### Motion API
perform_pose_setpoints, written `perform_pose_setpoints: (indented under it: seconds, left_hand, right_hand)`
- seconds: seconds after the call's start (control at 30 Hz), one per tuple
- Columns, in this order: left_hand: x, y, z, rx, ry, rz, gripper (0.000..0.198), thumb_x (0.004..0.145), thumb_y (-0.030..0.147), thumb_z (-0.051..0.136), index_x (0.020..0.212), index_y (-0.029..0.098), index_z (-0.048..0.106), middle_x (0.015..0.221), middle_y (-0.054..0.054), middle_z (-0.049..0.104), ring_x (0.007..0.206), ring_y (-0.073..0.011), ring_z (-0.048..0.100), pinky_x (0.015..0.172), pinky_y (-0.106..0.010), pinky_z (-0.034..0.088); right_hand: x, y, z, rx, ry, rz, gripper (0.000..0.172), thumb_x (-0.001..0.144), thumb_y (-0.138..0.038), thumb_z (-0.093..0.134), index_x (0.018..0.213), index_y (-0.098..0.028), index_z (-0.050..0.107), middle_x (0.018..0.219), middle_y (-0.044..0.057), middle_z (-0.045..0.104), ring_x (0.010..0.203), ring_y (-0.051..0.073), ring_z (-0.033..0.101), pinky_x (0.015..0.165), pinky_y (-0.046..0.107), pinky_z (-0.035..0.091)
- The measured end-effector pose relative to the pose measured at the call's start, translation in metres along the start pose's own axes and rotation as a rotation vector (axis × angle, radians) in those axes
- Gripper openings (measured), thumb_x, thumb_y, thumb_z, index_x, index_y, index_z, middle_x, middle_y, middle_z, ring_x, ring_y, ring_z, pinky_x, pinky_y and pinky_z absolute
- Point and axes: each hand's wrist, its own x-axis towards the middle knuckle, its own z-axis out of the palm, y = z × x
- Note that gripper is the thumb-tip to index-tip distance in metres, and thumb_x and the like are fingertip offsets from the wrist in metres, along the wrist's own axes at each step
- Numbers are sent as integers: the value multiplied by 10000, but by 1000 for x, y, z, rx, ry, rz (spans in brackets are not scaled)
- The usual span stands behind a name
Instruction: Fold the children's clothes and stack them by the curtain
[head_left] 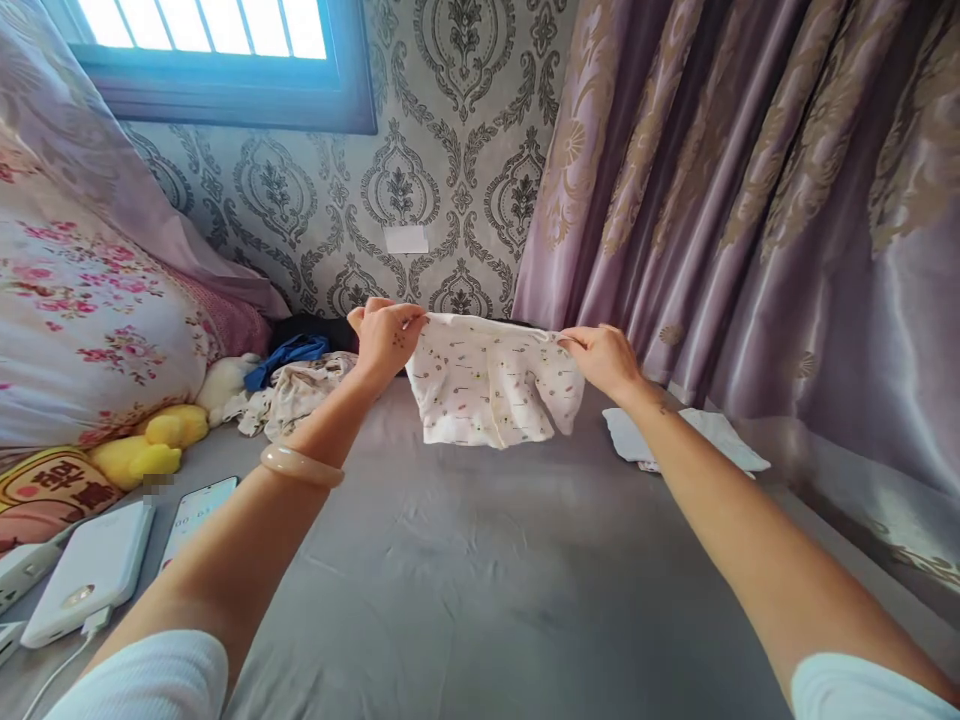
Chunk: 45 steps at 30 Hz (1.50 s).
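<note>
A small white baby garment (pixel 491 385) with tiny coloured prints hangs in the air over the grey bed sheet (pixel 480 570). My left hand (pixel 386 338) pinches its top left corner with closed fingers. My right hand (pixel 600 355) pinches the top right corner the same way. The cloth is stretched between both hands and its lower edge hangs just above the sheet. A pale bangle (pixel 301 465) sits on my left wrist.
A pile of loose clothes (pixel 296 390) lies at the left back, with a blue cloth (pixel 289 352) behind it. Folded white cloth (pixel 686 440) rests at the right. A phone (pixel 199 510), a white power bank (pixel 90 575), a yellow plush toy (pixel 150 445) and floral bedding (pixel 82 300) fill the left side. Purple curtains (pixel 750 200) hang at right.
</note>
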Motion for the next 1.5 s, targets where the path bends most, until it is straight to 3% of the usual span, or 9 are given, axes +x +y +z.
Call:
perform_pose_setpoints:
  seconds: [0.1, 0.17, 0.3, 0.5, 0.6, 0.8, 1.17, 1.33, 1.5]
  left_hand:
    - [3, -1, -11, -171, -588, -24, 186, 592, 377, 756, 719, 241, 776, 718, -47, 721, 824, -251, 645, 793, -364, 469]
    - [4, -6, -14, -271, -717, -116, 207, 548, 385, 781, 694, 239, 771, 682, -48, 717, 747, -239, 651, 719, -345, 481]
    - [1, -11, 1, -215, -284, -174, 156, 547, 349, 779, 626, 219, 748, 583, -29, 678, 730, -237, 650, 681, -320, 470]
    - [-5, -10, 20, -335, -193, -160, 247, 571, 384, 772, 704, 176, 759, 604, -24, 677, 658, -200, 623, 613, -280, 471]
    - [-6, -13, 21, -459, -98, -119, 319, 597, 424, 757, 777, 160, 757, 699, -35, 704, 701, -190, 626, 651, -273, 482]
    - [-10, -27, 27, -589, -132, -114, 416, 547, 477, 800, 782, 142, 729, 714, -39, 692, 665, -159, 598, 658, -277, 473]
    - [-14, -42, 33, -552, -176, -224, 420, 558, 493, 793, 793, 153, 722, 702, -38, 686, 613, -141, 580, 621, -267, 456]
    - [-20, -24, 20, -546, -173, -217, 462, 542, 528, 780, 790, 147, 704, 719, -39, 681, 652, -156, 592, 635, -273, 459]
    - [-16, -2, -1, -580, -181, -238, 410, 596, 488, 726, 829, 152, 696, 707, -34, 659, 644, -171, 577, 623, -293, 452]
  right_hand:
    - [-1, 4, -13, 164, -497, -43, 373, 662, -497, 751, 861, -184, 792, 754, 29, 745, 764, 202, 666, 760, 304, 509]
    - [-1, 10, -17, 245, -566, -9, 397, 610, -504, 782, 828, -172, 791, 713, 36, 736, 722, 195, 660, 712, 289, 509]
    - [1, 16, -3, 230, -248, 63, 336, 695, -480, 705, 821, -180, 786, 684, 23, 725, 696, 196, 657, 661, 284, 502]
    - [4, 17, 4, 58, -183, 15, 231, 701, -387, 694, 779, -190, 782, 648, 3, 709, 736, 219, 656, 756, 338, 494]
    - [2, 18, -3, 153, -297, -30, 311, 685, -462, 719, 819, -190, 787, 696, 7, 723, 745, 221, 658, 768, 344, 493]
    - [-1, 15, -2, 223, -151, 31, 376, 753, -511, 671, 937, -202, 779, 819, 56, 752, 804, 213, 672, 746, 318, 503]
    - [1, 35, 18, 287, -143, 94, 358, 681, -451, 690, 862, -154, 774, 772, 34, 744, 720, 183, 656, 711, 292, 500]
    - [-3, 23, 12, 433, -168, 141, 382, 621, -483, 761, 819, -157, 764, 793, 53, 751, 717, 188, 659, 681, 293, 507]
    - [-9, 10, -11, 568, -213, 113, 447, 632, -536, 771, 893, -173, 759, 898, 73, 758, 822, 215, 682, 793, 326, 520]
